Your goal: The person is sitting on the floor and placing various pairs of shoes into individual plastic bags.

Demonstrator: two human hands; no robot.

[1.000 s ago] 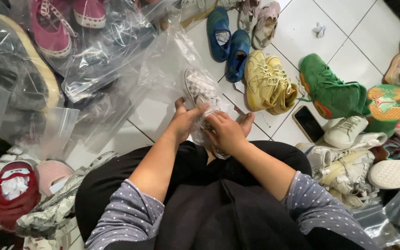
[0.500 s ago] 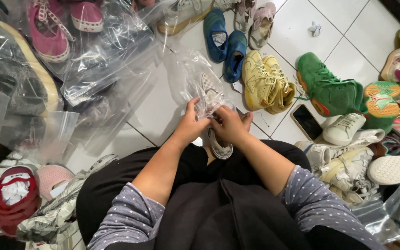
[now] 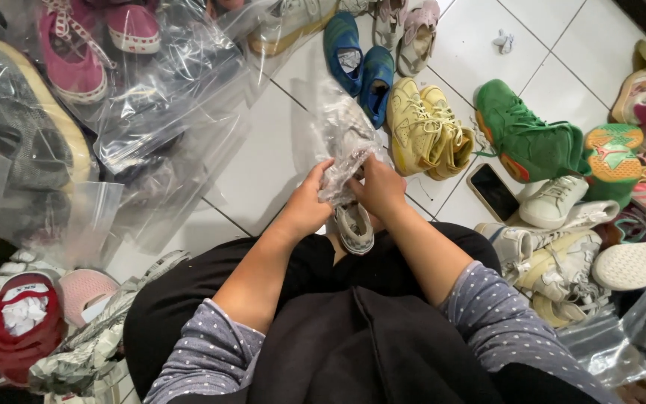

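I sit on a white tiled floor with a small checkered shoe (image 3: 354, 226) at my lap. A crumpled clear plastic bag (image 3: 347, 146) covers its far end. My left hand (image 3: 308, 203) grips the bag on the left side. My right hand (image 3: 380, 185) grips it on the right, fingers closed on the plastic. The bag is bunched up between both hands, and the shoe's near end sticks out below them.
Yellow high-top shoes (image 3: 424, 133), blue shoes (image 3: 357, 63) and green shoes (image 3: 528, 138) lie ahead. A black phone (image 3: 493, 192) rests on the tiles. Bagged pink shoes (image 3: 76, 52) and clear bags pile at left; white sneakers (image 3: 555, 254) crowd the right. A red shoe (image 3: 20, 318) sits near left.
Both hands moved up along the shoe, gathering the plastic bag from spread out to bunched. More of the shoe's near end now shows below my hands.
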